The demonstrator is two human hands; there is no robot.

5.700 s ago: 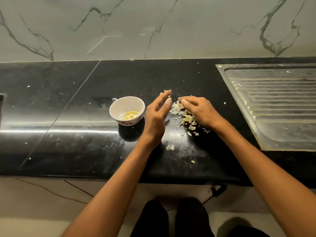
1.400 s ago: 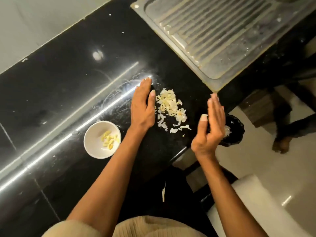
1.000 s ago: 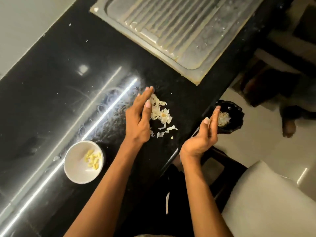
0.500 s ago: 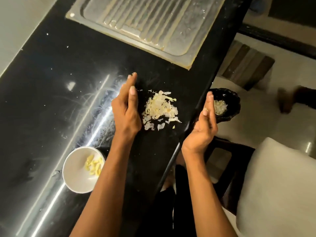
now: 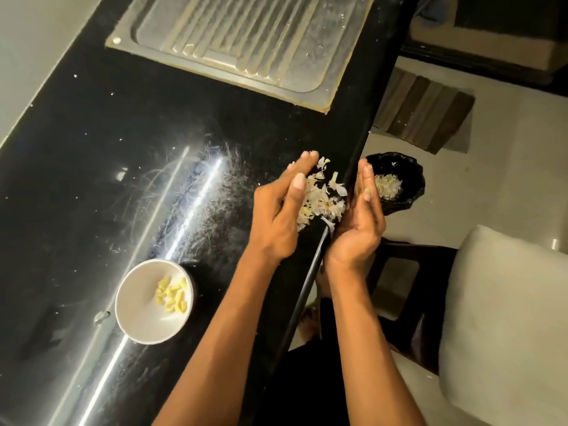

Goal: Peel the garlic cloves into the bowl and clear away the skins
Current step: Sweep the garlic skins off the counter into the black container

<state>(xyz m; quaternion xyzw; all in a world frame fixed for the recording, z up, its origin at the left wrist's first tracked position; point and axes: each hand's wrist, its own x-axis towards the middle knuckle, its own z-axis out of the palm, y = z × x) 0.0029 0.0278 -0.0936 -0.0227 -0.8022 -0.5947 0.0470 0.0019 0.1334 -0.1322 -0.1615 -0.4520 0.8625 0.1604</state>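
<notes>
**Skins at the counter's edge, cloves already peeled**

At far left, the white bowl [image 5: 155, 301] holds peeled yellow garlic cloves [image 5: 172, 294], so peeling looks finished. The left hand [image 5: 281, 210], fingers straight and grasping nothing, presses the pile of garlic skins [image 5: 322, 198] against the black countertop [image 5: 92, 149] edge. The right hand [image 5: 358, 222] waits cupped below, palm relaxed. Beyond it, a black bin [image 5: 402, 182] already holds skins; this pile remains.

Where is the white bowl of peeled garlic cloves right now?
In the head view, the white bowl sits lower left on the black countertop, left of the person's left forearm, away from the skins.
</notes>
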